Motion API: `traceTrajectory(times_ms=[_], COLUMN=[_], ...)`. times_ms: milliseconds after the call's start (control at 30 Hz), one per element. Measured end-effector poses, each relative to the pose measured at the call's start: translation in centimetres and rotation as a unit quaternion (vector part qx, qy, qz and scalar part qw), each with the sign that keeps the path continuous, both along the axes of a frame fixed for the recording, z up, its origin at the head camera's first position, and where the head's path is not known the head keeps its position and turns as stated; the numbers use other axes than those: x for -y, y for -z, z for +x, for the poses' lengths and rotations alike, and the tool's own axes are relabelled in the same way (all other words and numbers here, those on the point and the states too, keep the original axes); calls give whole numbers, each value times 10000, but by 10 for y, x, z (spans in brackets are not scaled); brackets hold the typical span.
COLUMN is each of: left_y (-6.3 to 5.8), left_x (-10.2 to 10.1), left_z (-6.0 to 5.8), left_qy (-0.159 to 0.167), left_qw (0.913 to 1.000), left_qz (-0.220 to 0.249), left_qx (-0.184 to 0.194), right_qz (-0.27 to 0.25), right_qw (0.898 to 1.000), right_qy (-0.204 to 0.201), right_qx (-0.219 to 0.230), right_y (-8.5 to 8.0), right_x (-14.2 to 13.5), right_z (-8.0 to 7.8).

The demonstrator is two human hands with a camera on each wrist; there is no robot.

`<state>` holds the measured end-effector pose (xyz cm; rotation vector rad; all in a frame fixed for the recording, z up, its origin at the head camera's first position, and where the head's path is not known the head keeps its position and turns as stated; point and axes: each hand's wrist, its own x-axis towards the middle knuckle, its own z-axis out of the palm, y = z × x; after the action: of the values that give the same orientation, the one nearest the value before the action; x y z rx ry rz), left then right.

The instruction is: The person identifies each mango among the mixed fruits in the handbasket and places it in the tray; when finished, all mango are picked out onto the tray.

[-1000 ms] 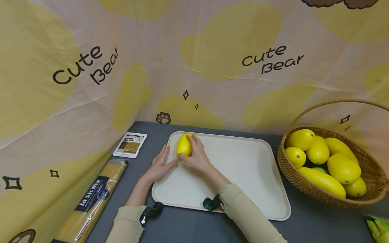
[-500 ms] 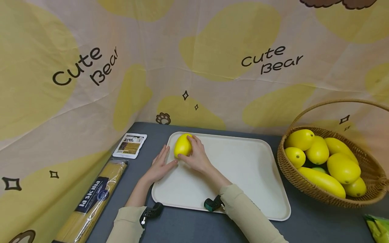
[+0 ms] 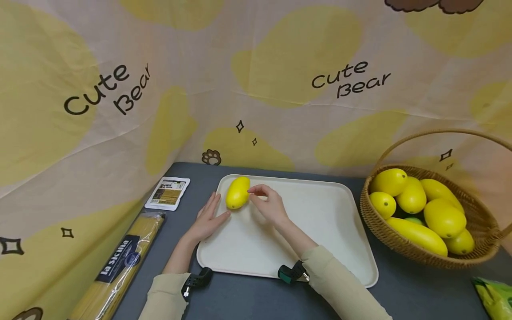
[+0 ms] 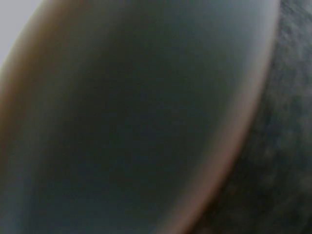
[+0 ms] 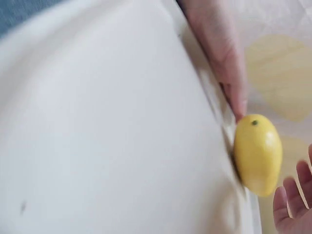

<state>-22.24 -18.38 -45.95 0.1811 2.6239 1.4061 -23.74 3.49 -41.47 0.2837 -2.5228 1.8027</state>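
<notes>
A yellow mango point(image 3: 238, 193) lies in the far left corner of the white tray point(image 3: 304, 222), tilted a little to the right. My left hand point(image 3: 206, 222) rests over the tray's left rim with its fingers straight, the thumb just below the mango. On the mango's other side is my right hand point(image 3: 270, 205), fingertips right at its skin and fingers loosely bent. In the right wrist view the fingers of the right hand point(image 5: 296, 202) stand slightly off the mango point(image 5: 258, 153). The left wrist view is a dark blur.
At the right stands a wicker basket point(image 3: 432, 263) holding several yellow fruits and something green. A spaghetti pack point(image 3: 120, 266) and a white labelled pouch point(image 3: 167, 194) lie left of the tray. A green packet point(image 3: 494, 295) shows at the lower right. Printed cloth point(image 3: 280, 111) hangs behind.
My right hand has let go of the mango and drawn slightly to the right. The mango has shifted a little left and tilted. The left hand has stayed in place.
</notes>
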Motion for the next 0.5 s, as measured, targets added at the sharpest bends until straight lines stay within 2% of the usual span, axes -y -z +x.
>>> traceTrajectory(times_ms=[133,233,400,500], left_y=[3,6,7,7], left_x=[-3,-3,-2,-2], left_z=[-2,-3,-1,0], left_qy=[37,46,5,-37], left_qw=[10000,9998,9993,9988], left_qz=[-33,-106,-261,-365], left_qx=[-51,-133,-281,-325], right_qz=[-717,-959,-612,-57], right_qw=[9959,9912,9927,9946], right_qy=[-100,-304,-648,-872], right_qx=[534,856,816,555], right_y=[-17,-34,-66,-85], right_x=[-26,-51,-101,-137], right_z=[8,17,36,48])
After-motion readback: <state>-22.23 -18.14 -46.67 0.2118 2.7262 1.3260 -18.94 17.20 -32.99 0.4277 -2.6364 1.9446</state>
